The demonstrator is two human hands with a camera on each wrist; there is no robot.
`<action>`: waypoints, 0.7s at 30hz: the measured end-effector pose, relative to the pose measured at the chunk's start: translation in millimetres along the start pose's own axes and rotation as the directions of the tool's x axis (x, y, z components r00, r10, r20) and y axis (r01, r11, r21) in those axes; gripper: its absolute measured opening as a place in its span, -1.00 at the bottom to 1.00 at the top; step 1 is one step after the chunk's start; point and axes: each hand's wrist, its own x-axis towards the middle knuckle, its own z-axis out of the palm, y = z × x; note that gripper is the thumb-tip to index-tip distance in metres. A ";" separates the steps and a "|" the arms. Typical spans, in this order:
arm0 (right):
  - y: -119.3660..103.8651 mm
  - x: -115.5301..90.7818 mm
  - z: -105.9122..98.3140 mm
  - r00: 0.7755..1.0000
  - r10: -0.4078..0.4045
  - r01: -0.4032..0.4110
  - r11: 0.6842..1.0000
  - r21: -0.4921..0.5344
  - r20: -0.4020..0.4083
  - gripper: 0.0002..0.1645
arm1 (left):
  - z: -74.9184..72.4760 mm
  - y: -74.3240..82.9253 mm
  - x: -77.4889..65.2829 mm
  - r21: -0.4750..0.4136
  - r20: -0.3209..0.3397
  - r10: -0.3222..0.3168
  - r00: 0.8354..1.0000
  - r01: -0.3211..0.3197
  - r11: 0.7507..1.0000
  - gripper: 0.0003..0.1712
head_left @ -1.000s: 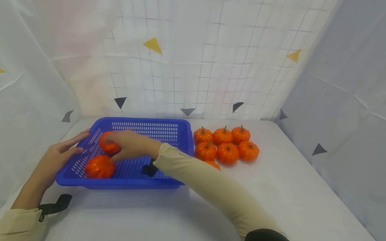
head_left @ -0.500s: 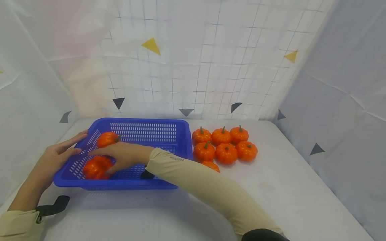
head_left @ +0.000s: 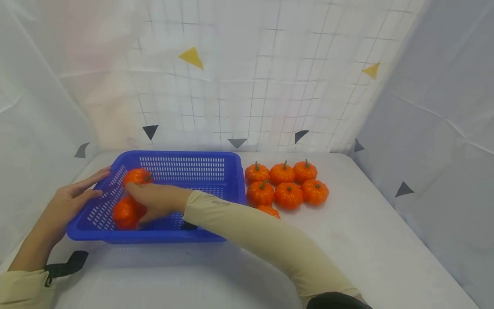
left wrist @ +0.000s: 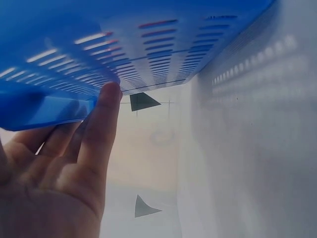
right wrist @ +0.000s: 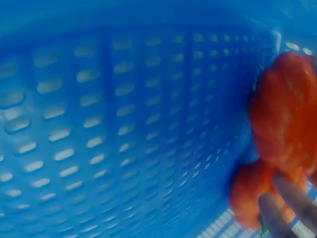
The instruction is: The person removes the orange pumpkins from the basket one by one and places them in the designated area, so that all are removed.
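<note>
In the head view, two small orange pumpkins sit at the left end of a blue slotted plastic basket (head_left: 181, 237). My right hand (head_left: 160, 201) grips the nearer pumpkin (head_left: 125, 213), its thumb on the near side and its fingers reaching between the two. The farther pumpkin (head_left: 136, 176), green stem toward the right, lies just beyond those fingers. In the right wrist view the nearer pumpkin (right wrist: 285, 114) looms large, and fingers (right wrist: 292, 198) cross in front of the farther one. My left hand (head_left: 71, 204) touches the basket's left side, fingers extended; in the left wrist view a fingertip meets the slotted wall.
Several more orange pumpkins (head_left: 288, 196) stand in rows on the white table (head_left: 370, 240), right of the basket. One is partly hidden by the right sleeve (head_left: 247, 227). White sheeting with a grid (head_left: 247, 86) rises behind, and walls flank both sides.
My right hand has let go of the farther pumpkin, come toward the near side and taken hold of the nearer one, which has turned slightly. The left hand stays at the basket's side.
</note>
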 end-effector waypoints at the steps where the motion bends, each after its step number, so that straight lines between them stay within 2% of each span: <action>1: -0.9 0.9 0.9 1.000 0.004 -0.004 1.000 -0.004 -0.001 -0.15 | -0.2 -0.1 -0.4 0.010 0.000 -0.003 1.000 0.003 1.000 -0.37; 6: -7.7 2.1 3.2 0.997 0.065 -0.064 0.998 -0.010 0.033 -0.01 | -0.8 0.5 -1.1 -0.028 -0.001 -0.003 1.000 0.003 1.000 -0.38; 9: -9.3 0.9 4.0 0.993 0.102 -0.100 0.994 -0.037 0.063 0.00 | -1.0 0.1 -0.1 -0.016 0.002 -0.010 1.000 0.010 1.000 -0.37; 13: -9.7 -1.3 3.4 0.989 0.131 -0.129 0.991 -0.032 0.073 -0.14 | -1.3 -0.8 0.6 -0.012 0.007 -0.014 1.000 0.014 1.000 -0.37; 17: -10.4 -2.0 2.7 0.988 0.136 -0.136 0.991 -0.008 0.071 -0.16 | -0.5 -1.4 0.2 -0.061 0.009 0.009 1.000 -0.008 0.998 -0.38; 21: -10.5 -1.9 3.8 0.985 0.154 -0.153 0.988 -0.018 0.080 -0.18 | 0.3 -1.1 -0.6 -0.058 0.008 0.011 1.000 -0.011 0.998 -0.38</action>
